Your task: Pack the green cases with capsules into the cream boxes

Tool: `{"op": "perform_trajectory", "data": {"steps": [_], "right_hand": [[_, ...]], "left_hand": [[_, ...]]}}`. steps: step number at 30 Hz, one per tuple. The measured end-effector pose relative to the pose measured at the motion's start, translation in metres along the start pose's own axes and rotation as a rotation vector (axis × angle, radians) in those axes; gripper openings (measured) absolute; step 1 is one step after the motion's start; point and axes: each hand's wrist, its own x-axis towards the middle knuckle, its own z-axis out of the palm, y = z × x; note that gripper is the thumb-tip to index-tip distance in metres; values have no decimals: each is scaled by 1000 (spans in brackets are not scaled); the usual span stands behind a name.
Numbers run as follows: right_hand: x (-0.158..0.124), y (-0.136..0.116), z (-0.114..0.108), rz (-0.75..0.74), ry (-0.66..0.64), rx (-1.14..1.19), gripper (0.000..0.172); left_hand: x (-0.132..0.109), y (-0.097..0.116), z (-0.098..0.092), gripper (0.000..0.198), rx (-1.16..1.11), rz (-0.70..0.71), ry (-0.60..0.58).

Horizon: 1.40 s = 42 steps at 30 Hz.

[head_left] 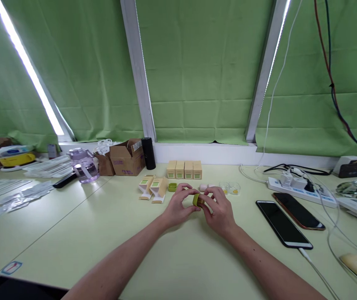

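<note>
Green blinds (pixel 197 75) hung beyond the fingers (pixel 188 192), with pale posts (pixel 136 62) between them, and a pale counter (pixel 178 260) spread underneath. Four closed boxes (pixel 188 171) stood in a row straight beyond the fingers; two open boxes (pixel 161 186) sat nearer, to their left. One loose tub (pixel 172 188), green, sat just beyond the fingers on the left, and one held tub (pixel 195 200), also green, was between them. Two pinkish cylinders (pixel 203 188), partly hidden, lay just behind the fingers, with two clear cups (pixel 235 188) to the right, yellow showing in each. Well right of the fingers lay two phones (pixel 284 225) and one power strip (pixel 272 184); well left stood one jug (pixel 83 164), one carton (pixel 123 161) and one black cylinder (pixel 148 153).

Both forearms slanted inward from the near side. The left hand (pixel 178 205) curved its thumb and forefinger around the tub; the right hand (pixel 221 211) arched, back upward, its fingertips meeting the tub's right side. Both hands were grasping it, tilted sideways; whether it touched the counter could not be told.
</note>
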Motion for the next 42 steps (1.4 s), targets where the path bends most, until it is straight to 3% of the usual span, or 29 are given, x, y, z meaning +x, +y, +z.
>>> {"op": "perform_trajectory", "data": {"steps": [6, 12, 16, 19, 23, 27, 34, 42], "right_hand": [[3, -3, -7, -18, -58, 96, 49], [-2, -3, 2, 1, -131, 87, 61], [-7, 1, 6, 61, -113, 137, 61], [-7, 3, 8, 130, -76, 192, 59], [-6, 4, 8, 209, -29, 266, 53], [-5, 1, 9, 221, -5, 307, 50], [-9, 2, 11, 176, -34, 254, 50], [-11, 4, 11, 134, -58, 219, 52]], "left_hand": [[1, -4, -3, 44, 72, -13, 77], [1, -1, -1, 48, 84, -19, 46], [2, 4, -1, 47, 63, -45, 55], [3, 6, -2, 28, 9, -88, 65], [6, 2, 5, 17, -21, -274, 135], [8, -1, 16, 20, -164, -438, 144], [7, 6, 19, 33, -327, -488, 194], [8, 7, 18, 33, -353, -529, 163]]}}
